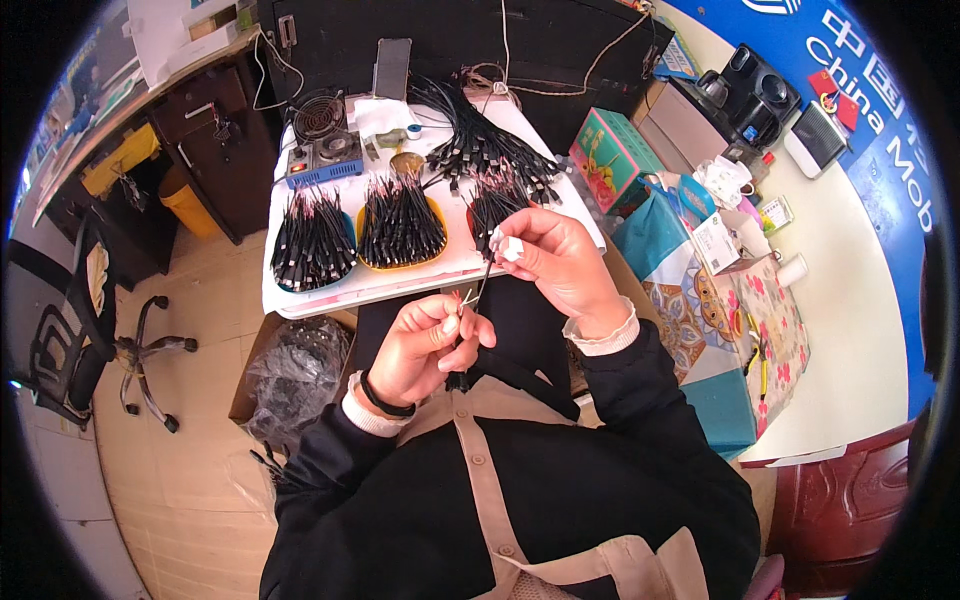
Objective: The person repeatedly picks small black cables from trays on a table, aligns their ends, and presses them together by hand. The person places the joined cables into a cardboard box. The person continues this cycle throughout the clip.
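Note:
In front of my body, both hands work on thin black cables above the near edge of a white table (350, 300). My left hand (432, 345) is closed around a few of them, and their bare red and white wire ends (466, 300) stick up past the thumb. A single black cable (486, 280) runs up from there to my right hand (570, 265), which pinches it between thumb and forefinger. Something small and white (512, 249) sits at those fingertips; whether it is tape on the thumb or a separate piece cannot be told.
Bundles of black cables fill a teal tray (350, 225) and a yellow tray (437, 208). More cables (485, 135) lie behind. A blue device (325, 170) with a fan (320, 115) stands at the back left. Boxes (615, 160) crowd the right; an office chair (145, 350) is left.

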Tool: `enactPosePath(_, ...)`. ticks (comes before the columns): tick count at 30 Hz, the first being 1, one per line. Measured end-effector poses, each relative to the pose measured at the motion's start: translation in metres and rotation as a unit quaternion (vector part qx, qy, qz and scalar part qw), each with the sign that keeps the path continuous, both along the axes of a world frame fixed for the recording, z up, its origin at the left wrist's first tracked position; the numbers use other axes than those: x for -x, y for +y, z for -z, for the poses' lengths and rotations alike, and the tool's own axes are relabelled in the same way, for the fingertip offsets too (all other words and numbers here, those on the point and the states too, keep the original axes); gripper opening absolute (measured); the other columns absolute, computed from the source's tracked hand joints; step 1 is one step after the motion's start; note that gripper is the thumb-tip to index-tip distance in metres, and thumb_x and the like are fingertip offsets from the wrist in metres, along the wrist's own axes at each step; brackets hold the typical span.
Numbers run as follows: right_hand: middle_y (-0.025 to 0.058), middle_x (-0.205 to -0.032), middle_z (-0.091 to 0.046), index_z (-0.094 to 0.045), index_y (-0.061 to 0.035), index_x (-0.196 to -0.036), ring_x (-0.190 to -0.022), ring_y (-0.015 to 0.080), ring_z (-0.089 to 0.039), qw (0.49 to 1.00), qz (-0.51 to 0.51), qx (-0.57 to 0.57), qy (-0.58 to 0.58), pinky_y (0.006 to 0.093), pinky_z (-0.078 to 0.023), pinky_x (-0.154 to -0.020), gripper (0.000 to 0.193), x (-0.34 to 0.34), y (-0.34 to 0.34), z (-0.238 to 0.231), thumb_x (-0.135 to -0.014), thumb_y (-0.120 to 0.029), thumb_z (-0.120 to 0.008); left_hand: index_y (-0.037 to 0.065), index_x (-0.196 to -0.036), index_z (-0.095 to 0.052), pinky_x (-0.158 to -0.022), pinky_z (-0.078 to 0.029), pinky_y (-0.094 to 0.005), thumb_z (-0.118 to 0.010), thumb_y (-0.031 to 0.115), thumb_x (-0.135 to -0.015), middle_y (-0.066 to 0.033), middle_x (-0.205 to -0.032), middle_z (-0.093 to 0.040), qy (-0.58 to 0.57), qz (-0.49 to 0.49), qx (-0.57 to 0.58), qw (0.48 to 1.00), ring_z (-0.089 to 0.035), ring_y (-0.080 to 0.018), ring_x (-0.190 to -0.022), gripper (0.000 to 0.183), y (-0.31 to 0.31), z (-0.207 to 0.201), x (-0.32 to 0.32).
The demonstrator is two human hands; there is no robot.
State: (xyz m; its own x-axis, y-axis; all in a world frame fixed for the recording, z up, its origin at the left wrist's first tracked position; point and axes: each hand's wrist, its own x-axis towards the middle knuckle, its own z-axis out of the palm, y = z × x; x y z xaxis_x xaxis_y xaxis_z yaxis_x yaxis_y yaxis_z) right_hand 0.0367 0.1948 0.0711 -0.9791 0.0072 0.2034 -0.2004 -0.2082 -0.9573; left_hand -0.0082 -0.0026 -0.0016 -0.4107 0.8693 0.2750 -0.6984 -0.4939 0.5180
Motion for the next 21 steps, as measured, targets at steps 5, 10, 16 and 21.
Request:
enactPosePath(5,0.0020,-0.089,-0.061,-0.060,-0.0010,-0.100,-0.072,0.0072,-0.054,0.996,-0.013,0.067,-0.050,0.0178,-0.044,-0.064,0.015,-0.002,0.008,0.010,-0.089,-0.010,-0.066,0.002,-0.092,-0.061,-0.053,-0.032,-0.0212,-0.054,0.018,-0.097,-0.0210,-0.102,-0.065,-0.030,0.089,-0.026,0.995,-0.037,-0.0071,-0.051,0.017,0.006,0.006,0.004)
enactPosePath(10,0.0005,-0.085,-0.063,-0.060,-0.0021,-0.097,-0.071,0.0049,-0.057,0.999,0.020,0.033,-0.023,0.0179,-0.045,-0.063,0.013,-0.012,0.008,0.005,-0.090,-0.012,-0.066,0.000,-0.098,-0.062,-0.061,-0.047,-0.0249,-0.053,0.015,-0.097,-0.0217,-0.108,-0.065,0.014,-0.097,0.072,0.993,-0.064,-0.0178,-0.071,0.018,0.010,0.002,-0.004)
enactPosePath(16,0.0033,-0.080,-0.063,-0.056,-0.0003,-0.091,-0.068,0.0053,-0.059,0.990,0.126,-0.050,0.037,0.0180,-0.046,-0.059,0.009,-0.035,-0.023,0.013,-0.088,-0.003,-0.065,-0.003,-0.106,-0.066,-0.058,-0.048,-0.0211,-0.056,0.009,-0.095,-0.0125,-0.093,-0.070,0.177,-0.270,0.144,0.935,-0.065,-0.0137,-0.070,0.019,0.021,-0.009,-0.014)
enactPosePath(21,0.0053,-0.085,-0.062,-0.054,0.0008,-0.093,-0.076,0.0092,-0.061,0.961,0.159,-0.214,0.079,0.0218,-0.049,-0.067,0.008,-0.040,-0.028,0.024,-0.089,0.002,-0.061,-0.003,-0.103,-0.066,-0.047,-0.036,-0.0172,-0.055,0.008,-0.095,-0.0059,-0.079,-0.067,0.202,-0.290,0.180,0.918,-0.051,-0.0056,-0.055,0.017,0.022,-0.012,-0.021)
